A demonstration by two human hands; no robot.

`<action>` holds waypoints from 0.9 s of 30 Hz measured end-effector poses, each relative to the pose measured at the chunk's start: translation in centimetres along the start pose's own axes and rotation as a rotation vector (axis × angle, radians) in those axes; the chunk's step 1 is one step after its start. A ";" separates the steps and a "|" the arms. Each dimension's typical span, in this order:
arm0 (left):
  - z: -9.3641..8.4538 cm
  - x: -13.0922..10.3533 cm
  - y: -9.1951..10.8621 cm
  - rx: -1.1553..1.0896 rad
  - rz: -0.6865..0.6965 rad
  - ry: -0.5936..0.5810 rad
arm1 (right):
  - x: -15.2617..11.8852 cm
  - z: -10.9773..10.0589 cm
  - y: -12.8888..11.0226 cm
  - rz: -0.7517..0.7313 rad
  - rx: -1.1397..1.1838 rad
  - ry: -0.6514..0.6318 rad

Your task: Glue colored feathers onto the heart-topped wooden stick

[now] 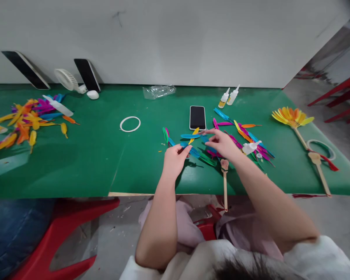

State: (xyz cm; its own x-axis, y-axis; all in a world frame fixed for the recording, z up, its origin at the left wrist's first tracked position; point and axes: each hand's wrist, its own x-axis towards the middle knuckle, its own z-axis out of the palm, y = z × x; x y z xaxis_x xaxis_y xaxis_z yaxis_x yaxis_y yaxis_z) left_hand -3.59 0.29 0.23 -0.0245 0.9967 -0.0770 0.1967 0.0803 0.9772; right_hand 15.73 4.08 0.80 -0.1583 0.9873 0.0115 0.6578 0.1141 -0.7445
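Observation:
My left hand pinches a blue feather between thumb and fingers, above the green table. To its right, my right hand has its thumb and fingers bent close by blue feathers; whether it grips one is not clear. A blue feather and a yellow feather lie between the hands, just below a phone. Beneath the right hand, a wooden handle reaches over the table's front edge. More coloured feathers lie right of that hand, with a white glue bottle among them.
A yellow feather fan, a tape roll and another handle lie at the right. Two glue bottles stand behind. A white ring lies left of centre; a feather pile and small fan are further left.

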 end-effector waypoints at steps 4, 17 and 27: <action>0.7 0.1 0.0 0.002 0.019 -0.066 | -3.4 -2.7 0.0 0.097 0.355 0.161; 3.9 0.7 0.1 0.046 0.045 -0.115 | -15.2 2.0 2.4 0.187 0.144 0.137; 2.1 1.1 0.1 0.083 -0.006 -0.096 | -12.7 3.3 1.6 -0.239 -0.045 0.005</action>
State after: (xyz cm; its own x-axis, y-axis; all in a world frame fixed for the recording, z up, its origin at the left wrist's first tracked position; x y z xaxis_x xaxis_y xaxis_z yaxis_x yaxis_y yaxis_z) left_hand -1.51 1.42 -0.18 0.0676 0.9921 -0.1057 0.2772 0.0831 0.9572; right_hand 16.33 -8.68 -2.73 -0.3102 0.9320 0.1874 0.6340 0.3497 -0.6898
